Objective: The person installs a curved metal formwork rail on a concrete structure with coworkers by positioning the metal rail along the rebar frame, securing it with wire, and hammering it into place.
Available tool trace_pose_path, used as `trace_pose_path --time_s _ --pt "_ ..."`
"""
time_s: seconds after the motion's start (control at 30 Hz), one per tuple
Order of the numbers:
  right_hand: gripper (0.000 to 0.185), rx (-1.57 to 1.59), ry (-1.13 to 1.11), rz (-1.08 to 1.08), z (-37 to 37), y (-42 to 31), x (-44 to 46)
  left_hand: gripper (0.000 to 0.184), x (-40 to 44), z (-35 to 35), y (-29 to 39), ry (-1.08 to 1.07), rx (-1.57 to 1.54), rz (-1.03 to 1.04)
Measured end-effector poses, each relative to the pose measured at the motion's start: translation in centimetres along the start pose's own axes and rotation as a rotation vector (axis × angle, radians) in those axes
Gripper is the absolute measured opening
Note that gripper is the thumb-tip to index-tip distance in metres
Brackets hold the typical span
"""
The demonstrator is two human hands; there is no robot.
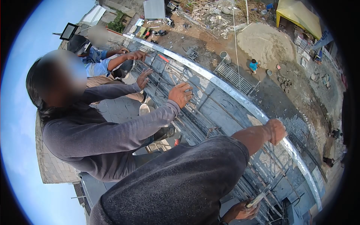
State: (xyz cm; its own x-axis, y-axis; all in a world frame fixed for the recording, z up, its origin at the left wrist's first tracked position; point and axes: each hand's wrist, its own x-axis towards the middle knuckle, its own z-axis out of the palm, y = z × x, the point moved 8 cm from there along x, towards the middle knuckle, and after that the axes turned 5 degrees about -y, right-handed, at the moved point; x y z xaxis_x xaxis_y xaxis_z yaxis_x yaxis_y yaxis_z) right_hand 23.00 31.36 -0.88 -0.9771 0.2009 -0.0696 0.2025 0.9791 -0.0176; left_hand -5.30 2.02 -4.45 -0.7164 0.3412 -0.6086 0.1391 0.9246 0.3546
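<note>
A dark sleeve (176, 176) of the person fills the bottom centre of the frame, and out of it the bare left forearm stretches almost straight toward the right side. The left hand (276, 131) is closed over a silvery rim (221, 83). At the bottom, right of the middle, the right hand (242, 212) has its fingers bent around one tool (258, 198) with pale handles; this tool points up and right, close to the steel bars (202, 123). The bars run in a long bundle from lower right to upper left, too crowded for an exact count.

In the left half, one co-worker in a grey top (105, 135) reaches both arms forward. The two hands (180, 94) of this co-worker are over the bars, fingers partly bent; whether they grip something, I cannot tell. One whitish bucket (145, 109) is below the forearms.

At upper left, more co-workers (97, 69) overlap, and two of their hands are visible.

Far below, at upper right, there are one sand heap (266, 43), one yellow canopy (300, 17), one metal grate (234, 78) and one person in blue (254, 66).
</note>
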Motion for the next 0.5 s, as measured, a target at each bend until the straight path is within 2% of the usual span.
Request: trace_pose_path --time_s 0.23,0.37,0.5 --pt "0.037 -0.010 -0.135 0.118 -0.4 -0.7 -0.1 0.032 0.7 0.6 -0.1 0.019 0.006 -0.001" --pt "0.035 -0.013 0.027 -0.031 -3.9 -3.8 0.2 0.033 1.0 0.8 -0.2 0.015 0.003 -0.005" --pt "0.034 -0.014 0.131 -0.167 -4.3 -4.1 0.0 0.034 0.6 0.5 -0.1 -0.020 -0.008 -0.020"
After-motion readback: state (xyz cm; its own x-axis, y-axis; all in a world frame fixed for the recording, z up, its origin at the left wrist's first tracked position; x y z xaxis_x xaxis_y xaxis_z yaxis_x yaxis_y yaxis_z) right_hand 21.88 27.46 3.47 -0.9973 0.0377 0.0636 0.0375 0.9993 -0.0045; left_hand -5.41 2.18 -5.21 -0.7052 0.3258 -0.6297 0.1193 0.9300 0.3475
